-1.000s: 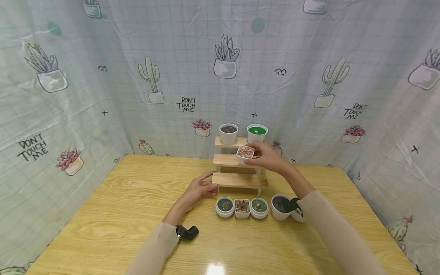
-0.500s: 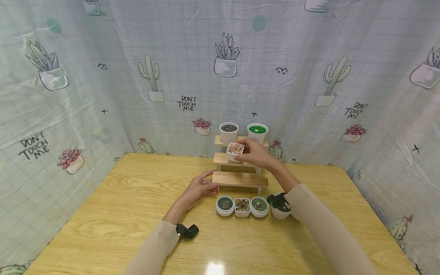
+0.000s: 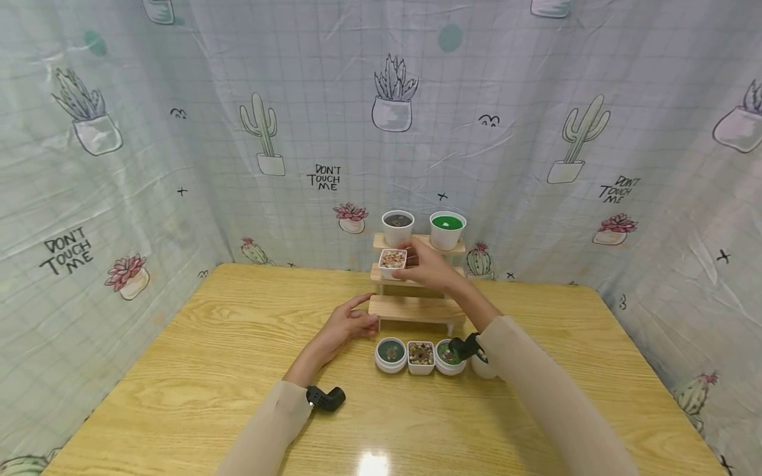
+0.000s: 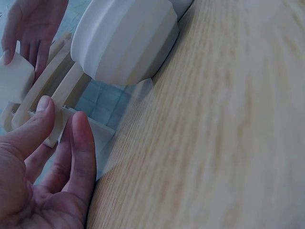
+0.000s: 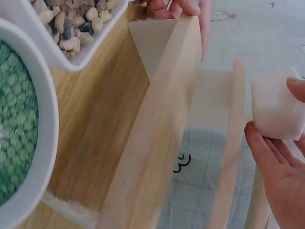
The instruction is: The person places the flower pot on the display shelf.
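My right hand grips a small square white pot filled with tan and reddish pebbles. The pot is at the left end of the middle step of a three-step wooden stand. In the right wrist view, fingers support the white pot from one side, with the thumb on the other. My left hand pinches the left end of the lowest step, its thumb against the board. Two round white pots, one dark-filled and one green-filled, stand on the top step.
In front of the stand, a row of white pots includes a dark green one, a square pebble-filled one and a green one. My right sleeve partly covers another pot. A cactus-print curtain hangs behind the wooden table.
My right hand has carried the square pot leftward along the middle step, from near its centre to its left end. The left hand has stayed at the lowest step.
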The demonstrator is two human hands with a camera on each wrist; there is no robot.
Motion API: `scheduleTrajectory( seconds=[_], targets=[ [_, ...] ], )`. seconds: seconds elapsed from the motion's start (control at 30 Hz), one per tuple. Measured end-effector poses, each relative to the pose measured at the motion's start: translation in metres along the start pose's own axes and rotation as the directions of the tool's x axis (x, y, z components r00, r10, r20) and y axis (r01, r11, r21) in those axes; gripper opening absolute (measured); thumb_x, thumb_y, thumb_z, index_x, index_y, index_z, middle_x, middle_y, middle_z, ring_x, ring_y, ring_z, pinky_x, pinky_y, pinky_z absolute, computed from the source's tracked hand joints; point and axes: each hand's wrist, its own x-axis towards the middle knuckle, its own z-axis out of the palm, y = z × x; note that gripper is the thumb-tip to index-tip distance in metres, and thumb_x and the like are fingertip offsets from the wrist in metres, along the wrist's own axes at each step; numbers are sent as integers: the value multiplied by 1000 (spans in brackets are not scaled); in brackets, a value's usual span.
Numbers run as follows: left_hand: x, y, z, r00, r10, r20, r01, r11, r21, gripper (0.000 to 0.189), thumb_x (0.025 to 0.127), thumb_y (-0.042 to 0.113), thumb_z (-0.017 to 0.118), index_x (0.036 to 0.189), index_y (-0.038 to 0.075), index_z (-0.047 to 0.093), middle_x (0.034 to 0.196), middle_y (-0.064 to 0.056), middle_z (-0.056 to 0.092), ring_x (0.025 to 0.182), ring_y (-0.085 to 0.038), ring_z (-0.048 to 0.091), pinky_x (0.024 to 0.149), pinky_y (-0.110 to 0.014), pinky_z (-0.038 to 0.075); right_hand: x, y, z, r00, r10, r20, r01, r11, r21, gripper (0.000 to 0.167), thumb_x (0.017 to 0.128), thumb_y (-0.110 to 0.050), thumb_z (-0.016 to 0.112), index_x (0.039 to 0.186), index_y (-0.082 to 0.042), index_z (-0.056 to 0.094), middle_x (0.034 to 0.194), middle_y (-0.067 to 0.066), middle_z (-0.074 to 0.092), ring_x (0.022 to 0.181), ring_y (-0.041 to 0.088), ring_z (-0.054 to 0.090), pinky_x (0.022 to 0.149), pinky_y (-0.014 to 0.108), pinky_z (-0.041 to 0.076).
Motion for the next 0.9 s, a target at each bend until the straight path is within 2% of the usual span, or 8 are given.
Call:
scheduleTrajectory(
  seconds=[0.33, 0.6, 0.9],
  targets=[
    [1, -1, 0, 1000, -2, -6, 2, 1000, -13, 70, 100, 8, 68, 161, 13, 34, 101, -8, 75, 89, -14, 72, 85, -30, 63, 2, 2, 10, 999, -37, -15, 37, 999, 6, 59, 92, -12, 78, 141, 1, 48, 133, 24, 63, 125, 39, 63, 109, 49, 53],
    [3, -2, -1, 1000, -2, -8, 2, 1000, -9, 71, 100, 7, 68, 161, 13, 33, 98, -5, 75, 88, -14, 72, 84, -29, 63, 3, 3, 12, 999, -21, -37, 22, 1000, 20, 61, 91, -11, 78, 144, 0, 48, 133, 23, 63, 125, 38, 63, 110, 49, 53],
    [3, -4, -2, 1000, -3, -1, 3, 1000, -2, 73, 99, 10, 70, 162, 13, 32, 100, -6, 75, 88, -14, 72, 85, -29, 63, 3, 6, 16, 998, -10, -67, 17, 995, 98, 64, 92, -7, 75, 143, 6, 37, 136, 29, 58, 128, 41, 60, 110, 49, 53]
  ],
)
